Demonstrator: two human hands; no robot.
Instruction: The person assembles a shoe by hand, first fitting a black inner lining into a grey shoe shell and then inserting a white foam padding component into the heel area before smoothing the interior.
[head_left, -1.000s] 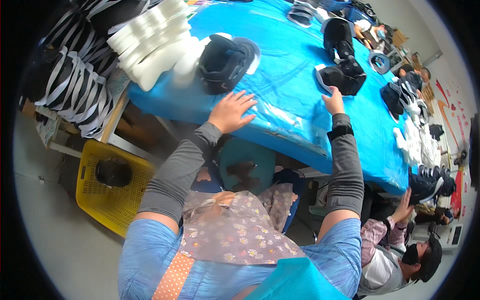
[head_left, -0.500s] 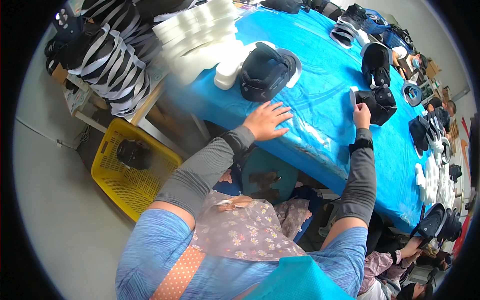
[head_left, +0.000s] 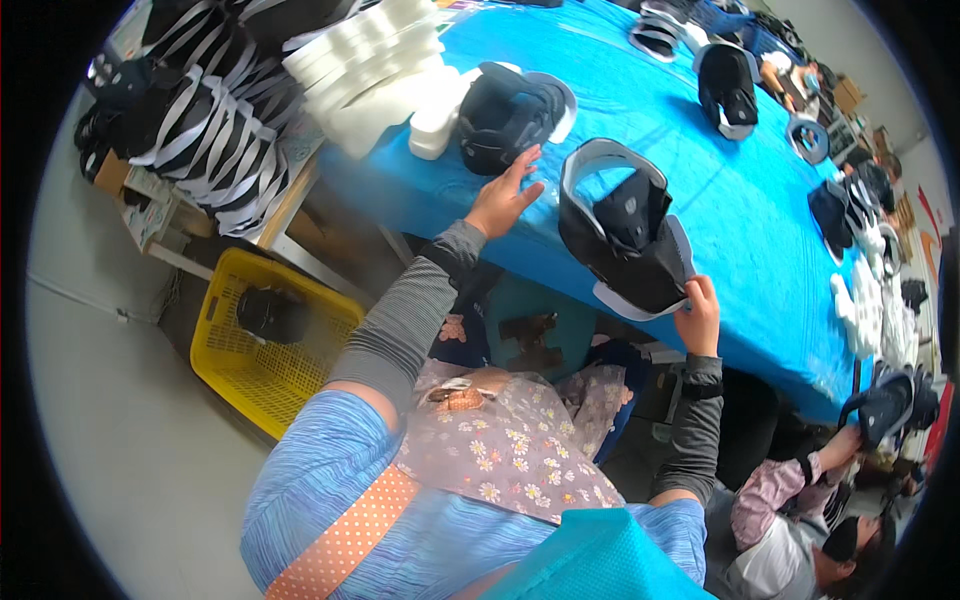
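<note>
Right hand (head_left: pixel 697 318) grips the lower edge of a black shoe upper with a grey-white rim (head_left: pixel 628 232), fingers curled round the rim at about 5 o'clock of the piece. The upper is lifted and tilted, over the near edge of the blue table (head_left: pixel 740 200), roughly mid-frame.

Left hand (head_left: pixel 503 195) is spread wide, fingers apart, palm down on the blue cover, holding nothing. At its 12 o'clock, just beside the fingertips, lies a second black upper with a pale rim (head_left: pixel 510 115). Can't tell if the fingertips touch it.

At 10 o'clock of the left hand: stack of white foam pieces (head_left: pixel 375 60), near the table's left end. Further out at 9 o'clock, a heap of black-and-white striped parts (head_left: pixel 200 130) on a side bench. At 7 o'clock, on the floor, a yellow plastic crate (head_left: pixel 260 345) with a dark item inside.

More black uppers at 1–2 o'clock across the table, one at (head_left: pixel 727 88). Another person (head_left: pixel 800 520) sits at 4 o'clock, low right, hand on a dark shoe piece (head_left: pixel 890 408).
</note>
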